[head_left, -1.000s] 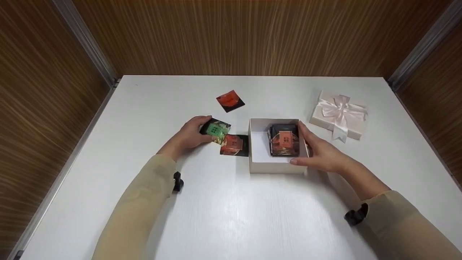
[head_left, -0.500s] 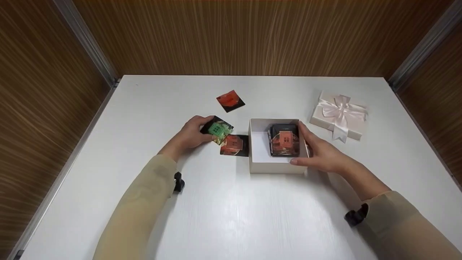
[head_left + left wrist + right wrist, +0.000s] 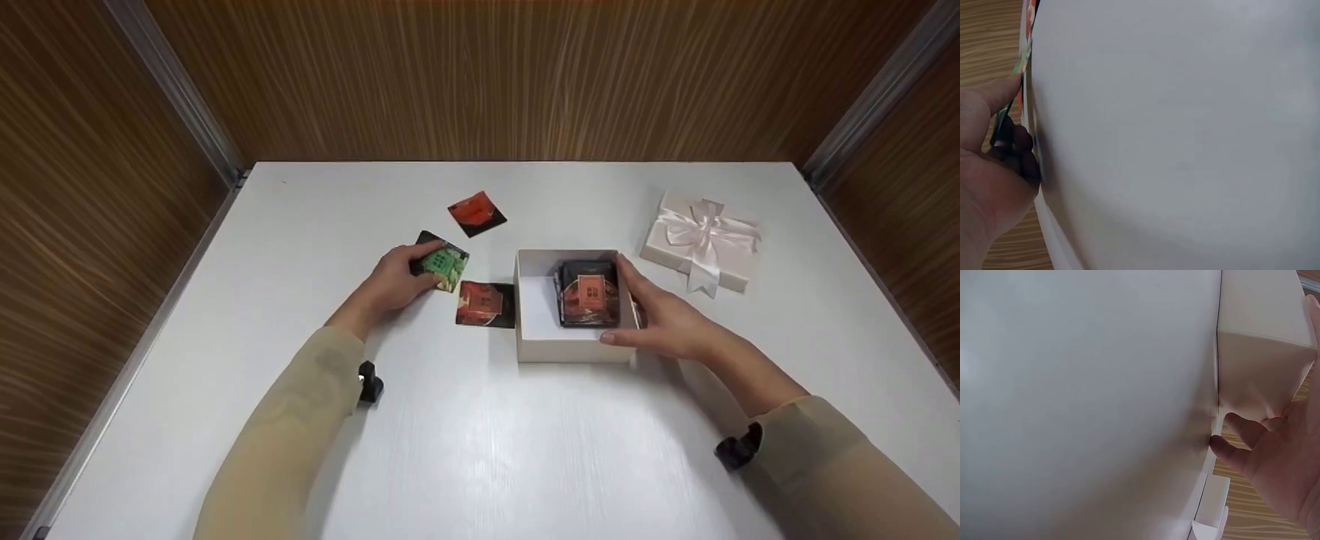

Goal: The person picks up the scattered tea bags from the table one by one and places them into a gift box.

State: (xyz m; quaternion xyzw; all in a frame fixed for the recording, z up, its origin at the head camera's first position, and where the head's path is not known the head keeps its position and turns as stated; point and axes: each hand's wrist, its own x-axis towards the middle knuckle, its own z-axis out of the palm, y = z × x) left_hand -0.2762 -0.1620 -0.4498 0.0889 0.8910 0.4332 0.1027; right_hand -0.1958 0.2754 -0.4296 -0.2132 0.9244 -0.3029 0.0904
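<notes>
My left hand [image 3: 401, 279] pinches a green and black square sachet [image 3: 441, 262] between thumb and fingers, left of the box. In the left wrist view the sachet shows edge-on, with the thumb and curled fingers of the left hand [image 3: 994, 152] around it. My right hand [image 3: 671, 322] grips the right side of an open white box [image 3: 574, 350], its thumb at the front rim and its fingers along the side wall. Inside the box, a stack of dark sachets with a red label [image 3: 590, 294] lies to the right. A red and black sachet [image 3: 484, 304] lies against the box's left wall.
Another red sachet [image 3: 477, 213] lies farther back on the white table [image 3: 480, 450]. At the back right is a pale box lid [image 3: 705, 236] with a pink satin bow. Wood-grain panels [image 3: 480, 82] enclose the table at the back and sides.
My left hand first shifts the green sachet slightly right over the red one, then back left, so the two now lie apart. The right hand keeps its hold on the box.
</notes>
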